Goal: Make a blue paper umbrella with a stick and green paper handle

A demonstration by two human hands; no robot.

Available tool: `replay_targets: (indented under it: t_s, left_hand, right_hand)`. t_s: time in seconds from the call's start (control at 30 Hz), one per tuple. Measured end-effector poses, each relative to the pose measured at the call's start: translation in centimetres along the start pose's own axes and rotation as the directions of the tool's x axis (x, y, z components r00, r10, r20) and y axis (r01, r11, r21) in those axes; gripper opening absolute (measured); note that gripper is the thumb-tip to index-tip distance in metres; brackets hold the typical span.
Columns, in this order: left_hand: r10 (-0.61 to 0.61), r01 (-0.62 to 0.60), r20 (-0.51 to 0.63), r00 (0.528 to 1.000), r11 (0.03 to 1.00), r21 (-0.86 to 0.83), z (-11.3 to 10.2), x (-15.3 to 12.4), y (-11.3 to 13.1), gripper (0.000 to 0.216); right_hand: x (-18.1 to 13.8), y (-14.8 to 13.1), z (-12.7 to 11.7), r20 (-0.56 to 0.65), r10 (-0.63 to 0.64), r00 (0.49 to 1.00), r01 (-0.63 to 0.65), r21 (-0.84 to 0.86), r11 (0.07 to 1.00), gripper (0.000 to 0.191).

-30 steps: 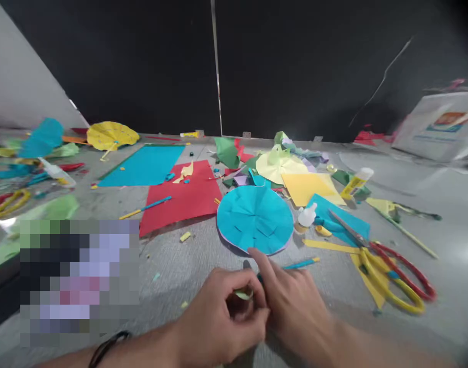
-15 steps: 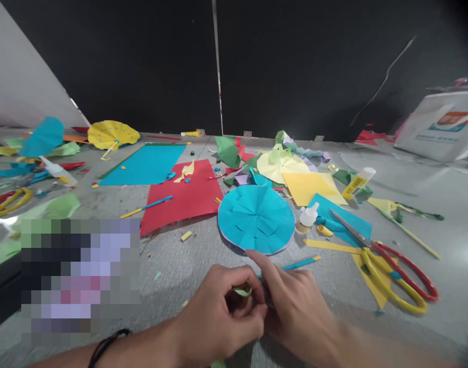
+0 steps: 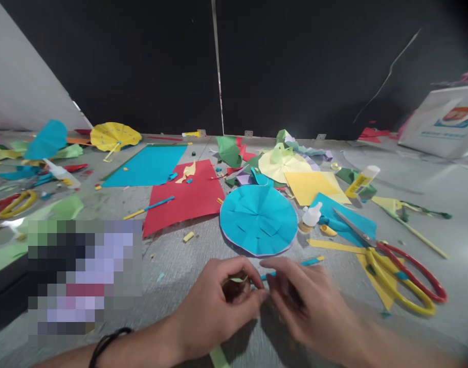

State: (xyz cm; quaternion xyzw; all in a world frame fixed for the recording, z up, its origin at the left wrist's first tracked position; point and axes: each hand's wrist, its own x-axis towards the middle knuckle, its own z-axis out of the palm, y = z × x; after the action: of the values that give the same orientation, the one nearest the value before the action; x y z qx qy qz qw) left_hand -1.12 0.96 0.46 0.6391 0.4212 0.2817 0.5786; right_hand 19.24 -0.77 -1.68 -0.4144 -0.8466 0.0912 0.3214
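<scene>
The person's left hand [image 3: 222, 306] is curled at the near middle of the grey desk [image 3: 172, 260], thumb and forefinger tips together, clamped around a pale green paper strip [image 3: 219, 357] whose end sticks out below the palm. The right hand [image 3: 314, 301] is just beside it, fingers bent and slightly apart; whether they touch the strip cannot be told. Beyond them lies a round pleated blue paper disc [image 3: 259, 220], with red-and-yellow-handled metal scissors [image 3: 373, 244] to the right.

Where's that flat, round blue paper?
In the head view, the round blue paper lies right of centre, beyond the right hand, left of the white bottle.
</scene>
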Motion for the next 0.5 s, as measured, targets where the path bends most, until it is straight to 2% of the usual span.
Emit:
replay_targets:
  t_s: [0.07, 0.27, 0.5]
  left_hand:
    - [-0.007, 0.007, -0.020, 1.000, 1.000, 0.001, -0.15, 0.19, -0.13, 0.017]
    - [-0.027, 0.027, -0.044, 0.999, 1.000, 0.011, -0.40, 0.47, -0.24, 0.024]
    - [-0.046, 0.045, -0.013, 0.999, 0.998, -0.037, -0.52, 0.45, 0.25, 0.026]
  right_hand:
    - [0.05, 0.15, -0.44, -0.017, -0.001, 1.000, 0.002, 0.046, 0.999, 0.022]
    - [0.26, 0.49, -0.92, -0.008, -0.071, 0.997, 0.071, 0.169, 0.983, 0.027]
    - [0.04, 0.24, -0.59, 0.045, -0.009, 0.999, -0.004, 0.281, 0.960, 0.018]
